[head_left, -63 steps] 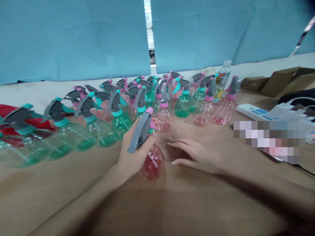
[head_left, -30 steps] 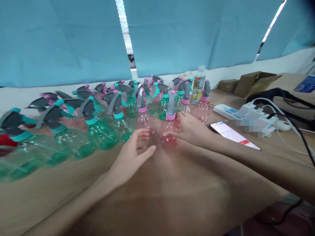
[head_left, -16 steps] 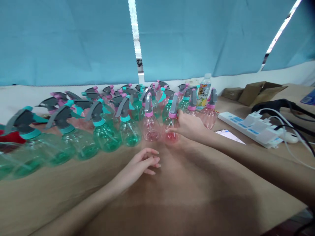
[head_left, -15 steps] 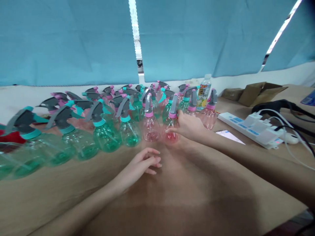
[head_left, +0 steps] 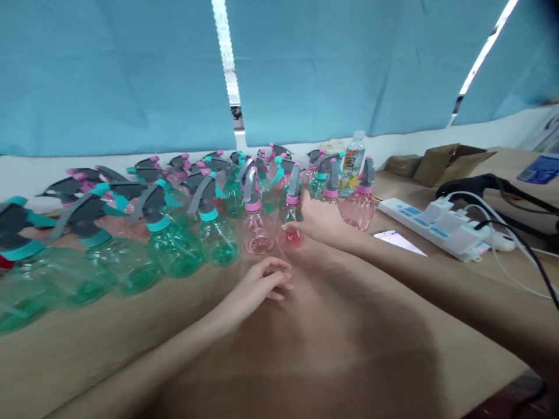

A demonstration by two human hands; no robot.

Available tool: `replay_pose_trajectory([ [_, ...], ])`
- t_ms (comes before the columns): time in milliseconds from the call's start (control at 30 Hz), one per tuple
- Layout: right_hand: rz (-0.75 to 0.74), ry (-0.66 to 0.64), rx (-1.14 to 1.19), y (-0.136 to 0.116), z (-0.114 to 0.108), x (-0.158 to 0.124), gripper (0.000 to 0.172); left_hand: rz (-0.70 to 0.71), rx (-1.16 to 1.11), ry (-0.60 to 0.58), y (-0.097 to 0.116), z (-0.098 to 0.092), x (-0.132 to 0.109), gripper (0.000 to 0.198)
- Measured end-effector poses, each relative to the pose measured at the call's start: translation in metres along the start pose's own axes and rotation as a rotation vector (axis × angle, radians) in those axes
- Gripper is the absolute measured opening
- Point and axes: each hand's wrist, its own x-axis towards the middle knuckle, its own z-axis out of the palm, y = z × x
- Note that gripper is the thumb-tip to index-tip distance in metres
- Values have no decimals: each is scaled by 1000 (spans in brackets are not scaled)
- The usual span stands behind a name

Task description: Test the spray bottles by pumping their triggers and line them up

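My right hand (head_left: 321,218) is closed around a pink spray bottle (head_left: 292,235) from its right side, thumb across the front, the other fingers partly hidden behind it. The bottle stands upright on the table and has a grey trigger head with a pink collar. My left hand (head_left: 266,282) is held over the table in front of the bottles, fingers loosely bent and apart, with nothing in it. Just left of the held bottle is another pink spray bottle (head_left: 258,233). Beside that one stands a green spray bottle (head_left: 219,241) with a turquoise collar.
Several green and pink spray bottles crowd the left and back of the brown table (head_left: 305,349). To the right are a drink bottle (head_left: 351,163), a phone (head_left: 399,241), a white power strip (head_left: 430,227) with cables, and an open cardboard box (head_left: 452,163).
The view has turned slightly right, so the bottles appear further left. My left hand has shifted right relative to them. My right hand stays on the same pink spray bottle.
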Motion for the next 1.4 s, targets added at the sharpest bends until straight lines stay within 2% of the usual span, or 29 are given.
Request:
replay_pose_trajectory([
  [133, -14, 6, 52, 7, -9, -15, 84, 9, 11, 3, 3, 0, 8, 16],
  [200, -66, 43, 122, 18, -18, -28, 80, 18, 19, 9, 6, -1, 12, 18],
  [233, -87, 73, 154, 25, -22, -35, 77, 22, 21, 10, 8, -1, 14, 18],
  [300, -135, 95, 193, 44, -30, -47, 58, 31, 22, 5, 12, -1, 18, 19],
  [400, -91, 119, 185, 75, -34, -58, 33, 47, 15, -12, 17, 3, 25, 14],
  [467, -59, 122, 225, 93, -30, -59, 25, 52, 7, -25, 19, 7, 30, 11],
  [567, -15, 147, 271, 108, -18, -52, 29, 51, -8, -50, 21, 16, 38, 17],
  [733, -34, 155, 263, 104, -2, -35, 45, 50, -29, -61, 22, 27, 50, 42],
  [900, -1, 129, 283, 92, 2, -20, 63, 40, -35, -58, 22, 29, 51, 45],
  [1100, 39, 111, 310, 89, 9, -3, 52, 47, -23, -64, 20, 25, 48, 47],
  [1400, 18, 120, 353, 92, 19, 0, 63, 46, 8, -75, 16, 23, 44, 42],
])
